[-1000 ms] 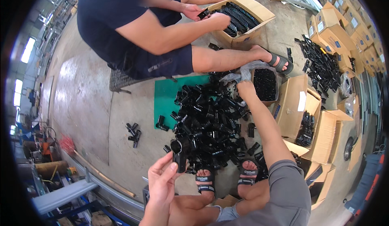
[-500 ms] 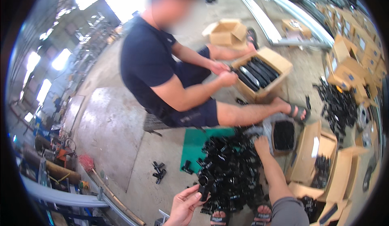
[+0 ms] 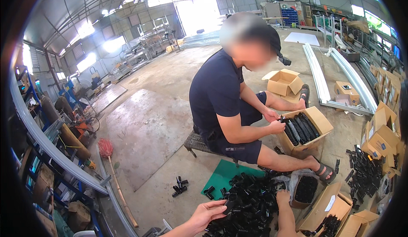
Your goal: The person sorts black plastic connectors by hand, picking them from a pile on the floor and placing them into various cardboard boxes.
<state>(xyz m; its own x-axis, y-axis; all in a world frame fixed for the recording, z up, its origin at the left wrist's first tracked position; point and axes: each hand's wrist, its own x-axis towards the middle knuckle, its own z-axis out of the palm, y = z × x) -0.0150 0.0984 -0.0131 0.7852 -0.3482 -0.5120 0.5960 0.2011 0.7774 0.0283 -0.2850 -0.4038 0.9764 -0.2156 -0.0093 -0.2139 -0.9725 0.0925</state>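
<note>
left hand [image 3: 207, 213] pinching one black part [image 3: 230, 206] at the pile's left edge | right hand [image 3: 282, 193] in the pile [image 3: 250, 203], grip can't tell | co-worker's box [image 3: 304, 131] part-filled | plenty left on the mat [image 3: 221, 175]

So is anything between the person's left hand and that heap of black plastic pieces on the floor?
Nothing visible. The left hand already rests at the near edge of the heap of black pieces, fingertips on one piece. The right hand reaches in by the clear bag of pieces, just as unblocked.
</note>
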